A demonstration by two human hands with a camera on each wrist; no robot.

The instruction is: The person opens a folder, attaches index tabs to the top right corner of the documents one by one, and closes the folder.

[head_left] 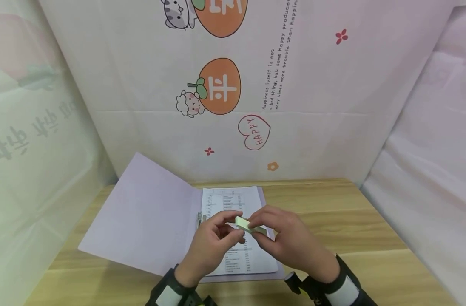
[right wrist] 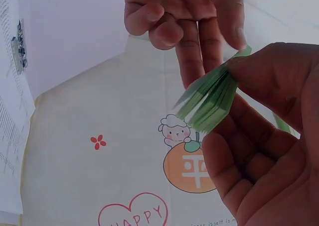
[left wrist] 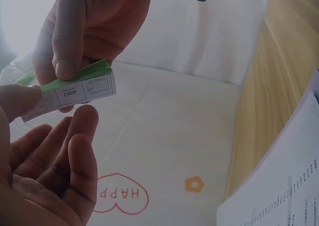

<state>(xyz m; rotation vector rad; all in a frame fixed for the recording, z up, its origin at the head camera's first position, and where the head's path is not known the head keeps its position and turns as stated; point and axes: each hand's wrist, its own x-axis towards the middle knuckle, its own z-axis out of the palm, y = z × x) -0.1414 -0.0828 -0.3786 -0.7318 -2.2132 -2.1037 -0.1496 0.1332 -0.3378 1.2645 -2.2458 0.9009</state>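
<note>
A small pad of green sticky notes [head_left: 242,223] is held above an open folder. My right hand [head_left: 290,233] pinches it between thumb and fingers. In the right wrist view, the loose ends of the pad [right wrist: 212,104] fan apart into several bundles. Printed white backing shows on the pad [left wrist: 75,94] in the left wrist view. My left hand [head_left: 210,244] is beside it, the thumb [left wrist: 20,100] overlapping one end and the other fingers loosely bent below. Under both hands lie printed sheets [head_left: 238,263] in the folder.
The lilac folder's cover [head_left: 141,221] stands tilted up on the left, with a metal clip [head_left: 200,219] at the spine. Wooden tabletop [head_left: 363,238] extends to the right. White printed cloth [head_left: 313,140] hangs behind and at both sides.
</note>
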